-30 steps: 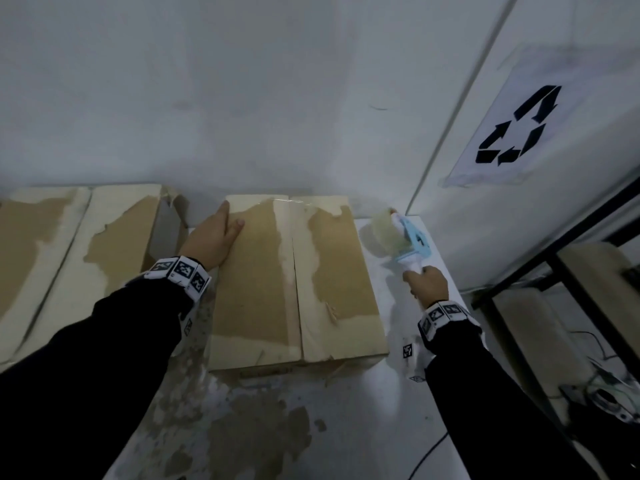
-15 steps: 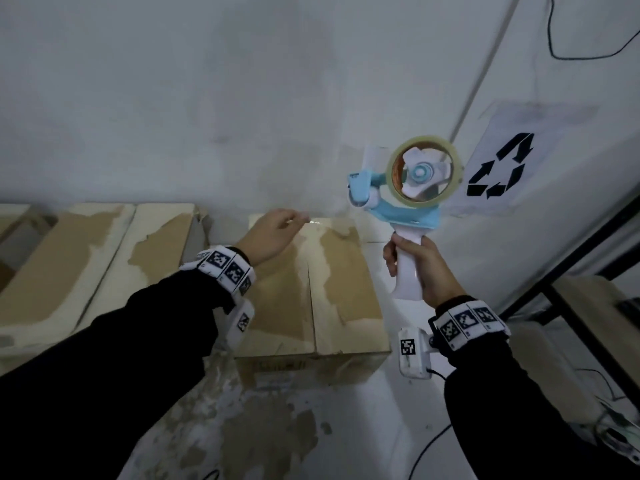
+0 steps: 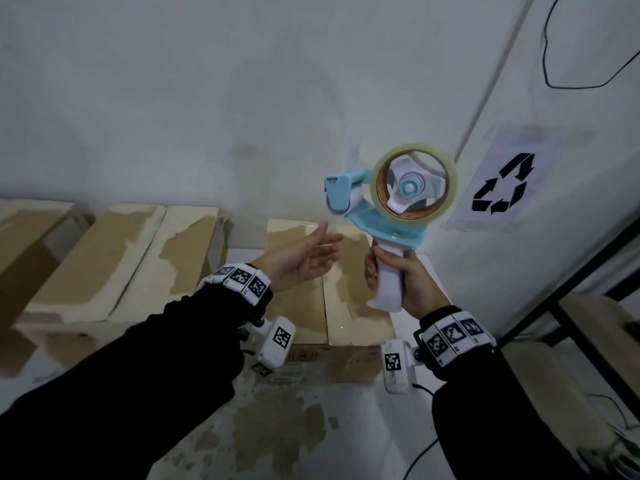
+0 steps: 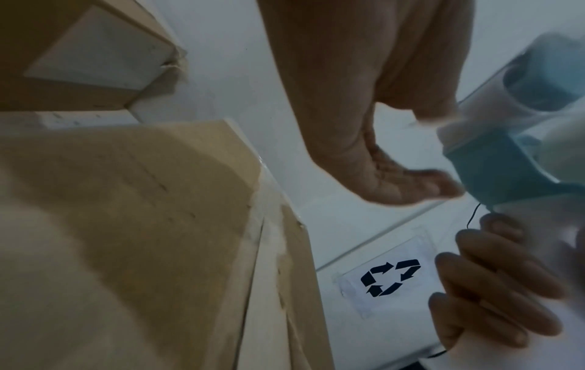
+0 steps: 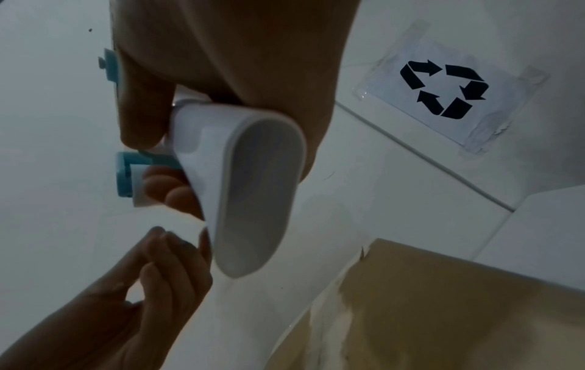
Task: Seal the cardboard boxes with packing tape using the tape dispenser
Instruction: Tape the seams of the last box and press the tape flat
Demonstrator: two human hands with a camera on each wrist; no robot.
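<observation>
Right hand (image 3: 403, 278) grips the tape dispenser (image 3: 388, 202) by its white handle, held up above the near cardboard box (image 3: 349, 282) — light rigid plastic, likely roll-heavy, so hold low on the handle — left hand (image 3: 298, 261) open, empty, fingers just beside its head.

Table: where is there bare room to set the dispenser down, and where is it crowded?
Free: the stained table in front of the right box. Crowded: boxes line the wall to the left.
</observation>
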